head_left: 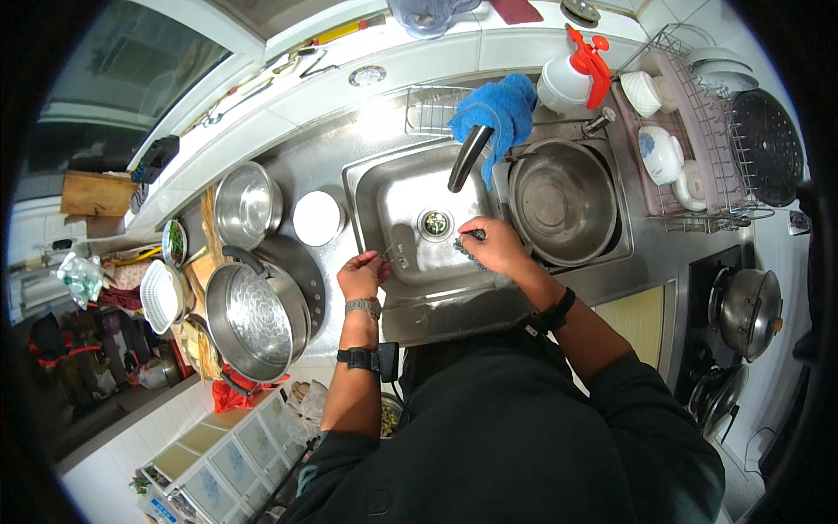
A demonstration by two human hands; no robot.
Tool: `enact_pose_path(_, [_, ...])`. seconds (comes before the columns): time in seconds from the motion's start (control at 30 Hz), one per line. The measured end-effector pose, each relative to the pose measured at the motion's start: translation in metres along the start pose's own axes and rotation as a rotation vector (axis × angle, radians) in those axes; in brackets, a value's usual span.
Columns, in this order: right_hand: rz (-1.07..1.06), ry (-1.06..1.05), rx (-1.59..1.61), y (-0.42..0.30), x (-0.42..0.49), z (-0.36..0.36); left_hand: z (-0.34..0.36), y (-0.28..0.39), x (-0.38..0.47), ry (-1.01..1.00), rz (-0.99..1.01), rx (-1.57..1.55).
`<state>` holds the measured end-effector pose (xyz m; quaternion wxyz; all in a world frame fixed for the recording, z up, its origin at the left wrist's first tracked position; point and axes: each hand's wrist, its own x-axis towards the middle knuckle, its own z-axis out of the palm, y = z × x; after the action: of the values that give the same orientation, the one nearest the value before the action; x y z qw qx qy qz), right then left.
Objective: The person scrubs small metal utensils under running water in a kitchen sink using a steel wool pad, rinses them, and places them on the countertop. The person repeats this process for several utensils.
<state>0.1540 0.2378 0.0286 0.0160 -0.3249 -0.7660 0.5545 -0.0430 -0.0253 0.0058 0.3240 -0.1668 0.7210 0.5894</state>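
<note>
My right hand (501,247) grips a dark grey steel wool scourer (469,251) above the right side of the stainless steel sink basin (383,196). Over the basin's near left edge, the fingertips of my left hand (361,275) are pinched on a thin strand (391,248), too fine to identify. Between the hands and slightly beyond them, the drain strainer (435,224) has green and pale scraps in it. A metal faucet spout (469,160) reaches over the basin, with a blue cloth (501,108) draped on its top.
A large metal pot (563,203) fills the right basin. Left of the sink stand a white round container (318,218), a steel bowl (247,204) and a steamer pot (252,321). A spray bottle (568,82) and a dish rack (694,144) with bowls are at the back right.
</note>
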Motion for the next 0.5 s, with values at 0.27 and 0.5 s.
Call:
enact_pose_path(0.27, [0.050,-0.033,-0.026,0.004,-0.005,0.004,-0.009,-0.024,0.004,0.011,0.023,-0.174])
enact_pose_path(0.5, [0.014,-0.033,-0.044,-0.001,-0.008,0.010,-0.005,-0.023,-0.012,0.100,0.838,0.717])
